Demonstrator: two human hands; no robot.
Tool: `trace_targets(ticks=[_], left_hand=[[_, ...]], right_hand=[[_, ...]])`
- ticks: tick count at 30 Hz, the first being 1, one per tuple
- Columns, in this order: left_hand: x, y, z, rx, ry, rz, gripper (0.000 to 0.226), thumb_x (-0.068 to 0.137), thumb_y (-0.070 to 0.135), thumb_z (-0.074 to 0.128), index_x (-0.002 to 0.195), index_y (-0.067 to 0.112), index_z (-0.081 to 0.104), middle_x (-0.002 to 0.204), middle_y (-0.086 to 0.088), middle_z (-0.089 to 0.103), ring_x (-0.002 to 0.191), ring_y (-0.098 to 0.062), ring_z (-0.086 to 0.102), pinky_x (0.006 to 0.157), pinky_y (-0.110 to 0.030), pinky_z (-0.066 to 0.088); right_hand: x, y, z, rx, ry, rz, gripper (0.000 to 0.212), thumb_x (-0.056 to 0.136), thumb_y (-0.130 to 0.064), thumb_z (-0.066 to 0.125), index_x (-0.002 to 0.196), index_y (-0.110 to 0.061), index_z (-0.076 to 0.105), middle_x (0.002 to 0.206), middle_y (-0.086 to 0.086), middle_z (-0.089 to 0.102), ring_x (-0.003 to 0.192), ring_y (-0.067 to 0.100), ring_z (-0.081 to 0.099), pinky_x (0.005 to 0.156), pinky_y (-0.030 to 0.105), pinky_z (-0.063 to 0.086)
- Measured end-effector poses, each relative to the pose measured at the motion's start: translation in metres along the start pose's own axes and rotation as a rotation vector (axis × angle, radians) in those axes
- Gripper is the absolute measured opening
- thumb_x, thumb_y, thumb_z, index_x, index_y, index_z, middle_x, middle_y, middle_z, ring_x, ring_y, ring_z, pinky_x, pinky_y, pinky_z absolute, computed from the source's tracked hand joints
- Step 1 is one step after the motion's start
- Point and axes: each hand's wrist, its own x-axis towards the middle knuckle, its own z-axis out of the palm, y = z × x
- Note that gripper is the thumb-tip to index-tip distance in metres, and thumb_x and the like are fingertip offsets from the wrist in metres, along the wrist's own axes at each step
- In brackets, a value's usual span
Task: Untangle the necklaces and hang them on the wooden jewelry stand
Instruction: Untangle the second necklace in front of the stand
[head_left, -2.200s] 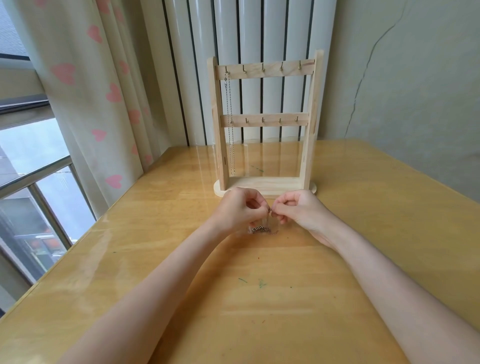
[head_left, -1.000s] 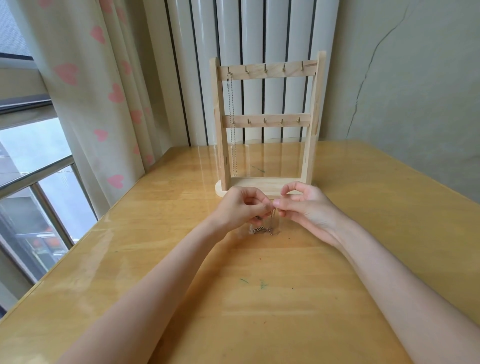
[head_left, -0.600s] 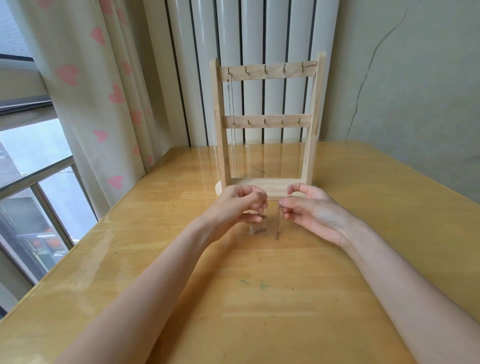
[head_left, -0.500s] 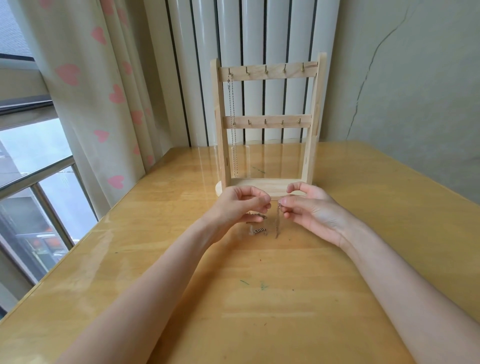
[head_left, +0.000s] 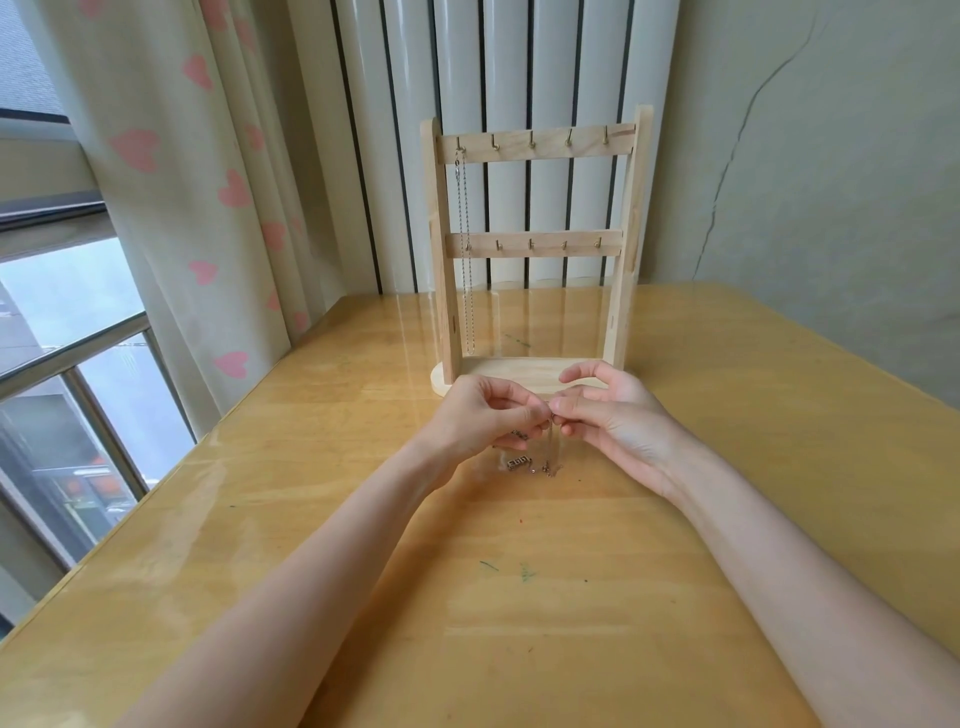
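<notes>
— Left hand (head_left: 480, 423) and right hand (head_left: 608, 415) meet fingertip to fingertip just above the tabletop (head_left: 519, 597), each pinching the same thin chain (head_left: 548, 447). Which step is this, would you say?

— Untangling, I'd judge. The chain drops from the pinch to a small heap (head_left: 535, 464) on the tabletop, right under the hands, with a little blocky pendant (head_left: 518, 461) lying in it. How the strands cross in there is too fine to tell.

— So what does the next move need?

— Probably drawing the hands slowly apart to find a free run of chain, without yanking a knot tighter. Then lifting it to a spare hook.

— And farther back?

— The stand (head_left: 535, 249) is upright just beyond the hands. One necklace (head_left: 465, 249) already hangs from the leftmost top hook, straight down past the lower bar. The other hooks look bare.
</notes>
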Motion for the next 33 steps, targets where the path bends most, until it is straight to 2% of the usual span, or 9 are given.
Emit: trace_targets(ticks=[6, 10, 14, 19, 22, 25, 28, 33], left_hand=[[0.001, 0.001, 0.004, 0.042, 0.031, -0.017, 0.015, 0.086, 0.003, 0.06, 0.071, 0.008, 0.063, 0.058, 0.003, 0.062, 0.055, -0.006, 0.058, 0.057, -0.018, 0.053], [0.0, 0.001, 0.005, 0.086, 0.022, -0.037, 0.021, 0.084, 0.0, 0.054, 0.065, 0.007, 0.059, 0.052, 0.004, 0.058, 0.05, -0.007, 0.054, 0.054, -0.018, 0.05], [0.0, 0.002, 0.006, 0.096, -0.007, -0.044, 0.02, 0.086, 0.0, 0.051, 0.067, 0.004, 0.057, 0.057, -0.002, 0.054, 0.047, -0.006, 0.05, 0.052, -0.018, 0.048], [0.001, 0.0, 0.007, 0.188, 0.019, -0.035, 0.02, 0.083, 0.0, 0.054, 0.065, 0.008, 0.056, 0.055, -0.003, 0.054, 0.044, -0.011, 0.048, 0.046, -0.021, 0.044], [0.002, -0.002, 0.009, 0.293, 0.062, 0.052, 0.015, 0.079, 0.0, 0.058, 0.067, 0.009, 0.055, 0.053, -0.002, 0.054, 0.043, -0.012, 0.048, 0.048, -0.025, 0.044], [0.003, -0.005, 0.013, 0.493, 0.131, 0.203, 0.011, 0.074, 0.007, 0.062, 0.066, 0.012, 0.056, 0.057, 0.003, 0.057, 0.053, -0.013, 0.053, 0.058, -0.028, 0.047], [0.004, -0.009, 0.017, 0.66, 0.174, 0.342, 0.006, 0.072, 0.014, 0.063, 0.071, 0.01, 0.058, 0.069, 0.0, 0.061, 0.067, -0.018, 0.059, 0.065, -0.032, 0.05], [0.004, -0.013, 0.018, 0.678, 0.224, 0.409, 0.011, 0.074, 0.013, 0.065, 0.072, 0.008, 0.056, 0.071, -0.001, 0.059, 0.067, -0.02, 0.057, 0.063, -0.034, 0.048]], right_hand=[[-0.002, -0.001, -0.001, 0.0, -0.014, 0.01, 0.034, 0.079, 0.007, 0.065, 0.107, -0.006, 0.052, 0.065, 0.005, 0.065, 0.063, 0.013, 0.061, 0.06, 0.021, 0.051], [-0.002, -0.001, 0.003, -0.021, -0.047, 0.035, 0.031, 0.081, 0.008, 0.062, 0.107, -0.005, 0.05, 0.069, 0.008, 0.062, 0.061, 0.014, 0.057, 0.063, 0.024, 0.049], [-0.004, -0.003, 0.005, -0.068, -0.089, 0.057, 0.026, 0.083, 0.01, 0.057, 0.102, -0.006, 0.049, 0.075, 0.011, 0.057, 0.061, 0.015, 0.052, 0.063, 0.025, 0.044], [-0.002, -0.001, 0.006, -0.206, -0.012, 0.014, 0.028, 0.08, 0.012, 0.056, 0.099, -0.009, 0.051, 0.071, 0.006, 0.055, 0.068, 0.02, 0.051, 0.071, 0.029, 0.044], [-0.001, 0.001, 0.008, -0.166, 0.035, 0.032, 0.029, 0.079, 0.014, 0.056, 0.099, -0.006, 0.051, 0.069, 0.006, 0.055, 0.066, 0.019, 0.051, 0.07, 0.03, 0.044], [0.001, 0.001, 0.009, -0.079, 0.08, 0.087, 0.027, 0.078, 0.015, 0.053, 0.095, -0.005, 0.051, 0.069, 0.008, 0.054, 0.064, 0.018, 0.052, 0.066, 0.028, 0.045], [0.002, 0.0, 0.01, -0.076, 0.111, 0.141, 0.027, 0.078, 0.015, 0.053, 0.094, -0.007, 0.052, 0.068, 0.008, 0.054, 0.064, 0.018, 0.053, 0.064, 0.028, 0.045], [0.003, 0.002, 0.011, -0.153, 0.119, 0.078, 0.03, 0.076, 0.015, 0.054, 0.097, -0.007, 0.052, 0.069, 0.008, 0.054, 0.064, 0.02, 0.047, 0.065, 0.031, 0.039]])
